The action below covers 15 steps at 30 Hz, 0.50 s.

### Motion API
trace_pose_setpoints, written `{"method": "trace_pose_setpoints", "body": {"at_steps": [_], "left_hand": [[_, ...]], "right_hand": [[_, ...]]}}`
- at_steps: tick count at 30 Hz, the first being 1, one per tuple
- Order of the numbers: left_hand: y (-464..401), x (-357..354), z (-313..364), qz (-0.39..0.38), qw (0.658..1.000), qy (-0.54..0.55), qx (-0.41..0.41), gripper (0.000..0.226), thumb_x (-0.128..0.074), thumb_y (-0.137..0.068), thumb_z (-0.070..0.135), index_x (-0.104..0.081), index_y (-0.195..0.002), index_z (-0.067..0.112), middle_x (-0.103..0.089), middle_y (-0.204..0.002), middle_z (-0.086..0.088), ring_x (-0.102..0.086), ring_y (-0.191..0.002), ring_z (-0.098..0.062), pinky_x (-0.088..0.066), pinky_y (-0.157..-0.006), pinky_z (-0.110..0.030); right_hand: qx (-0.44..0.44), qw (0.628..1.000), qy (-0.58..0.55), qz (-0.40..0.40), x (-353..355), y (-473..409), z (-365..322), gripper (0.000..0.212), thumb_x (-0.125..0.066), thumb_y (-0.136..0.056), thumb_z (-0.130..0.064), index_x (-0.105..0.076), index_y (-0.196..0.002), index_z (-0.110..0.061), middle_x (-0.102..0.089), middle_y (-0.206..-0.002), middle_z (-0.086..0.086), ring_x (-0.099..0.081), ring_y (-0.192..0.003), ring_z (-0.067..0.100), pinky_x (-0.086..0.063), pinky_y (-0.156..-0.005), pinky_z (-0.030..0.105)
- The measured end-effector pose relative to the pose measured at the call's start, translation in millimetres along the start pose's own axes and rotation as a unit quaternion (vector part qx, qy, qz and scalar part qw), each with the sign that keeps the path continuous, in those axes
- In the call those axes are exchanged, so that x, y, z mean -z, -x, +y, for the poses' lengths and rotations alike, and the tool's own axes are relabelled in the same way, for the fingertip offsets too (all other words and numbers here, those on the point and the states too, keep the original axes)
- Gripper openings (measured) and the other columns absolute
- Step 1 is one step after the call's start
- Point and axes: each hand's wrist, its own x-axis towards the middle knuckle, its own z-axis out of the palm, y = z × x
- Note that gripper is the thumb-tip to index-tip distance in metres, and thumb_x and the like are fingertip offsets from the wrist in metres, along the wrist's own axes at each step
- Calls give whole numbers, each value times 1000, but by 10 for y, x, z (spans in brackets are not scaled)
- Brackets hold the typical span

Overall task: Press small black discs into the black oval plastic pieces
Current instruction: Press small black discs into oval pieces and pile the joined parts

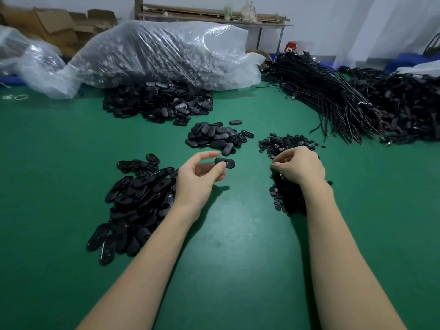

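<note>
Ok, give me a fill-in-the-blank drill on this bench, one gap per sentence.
1. The left hand pinches one black ____ piece.
2. The right hand rests on the pile of small ____.
3. The table top is ____ in colour.
4. The clear bag lies on the table's ____ side.

Missing words: oval; discs; green; far

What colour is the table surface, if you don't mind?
The flat table surface is green, in the head view.
</note>
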Motion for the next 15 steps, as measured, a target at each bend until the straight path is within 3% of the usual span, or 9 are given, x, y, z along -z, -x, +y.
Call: {"method": "trace_pose_setpoints", "body": {"at_steps": [4, 7, 10, 15], "left_hand": [[-7, -5, 1, 0, 1000, 17, 11, 19, -72, -91, 3, -75, -101, 18, -79, -87, -2, -75, -82, -15, -55, -76, -17], [-17, -16, 13, 20, 998, 49, 21, 19, -66, -94, -2, -74, -102, 13, -79, -87, -1, -76, -85, -17, -56, -76, -17], [-11, -18, 32, 33, 997, 63, 27, 18, -64, -96, -2, -73, -101, 12, -79, -89, -3, -77, -89, -19, -57, -77, -18], [-14, -6, 59, 49, 994, 85, 36, 14, -65, -94, -4, -70, -99, 7, -77, -101, -11, -76, -95, -22, -59, -84, -22]], "right_hand": [[58, 995, -81, -11, -31, 30, -51, 3, -74, -88, -28, -72, -88, -30, -74, -89, -10, -67, -89, 12, -50, -76, 29], [108, 965, -227, -70, -99, 137, -235, 4, -76, -88, -25, -73, -88, -27, -76, -78, -7, -59, -63, 6, -46, -61, 21], [119, 929, -326, -126, -213, 258, -424, 2, -78, -87, -20, -77, -88, -21, -75, -74, -5, -53, -52, 6, -42, -49, 17], [87, 903, -393, -153, -388, 360, -566, 5, -80, -86, -11, -77, -91, -12, -76, -78, 0, -52, -49, 8, -41, -47, 14]]}}
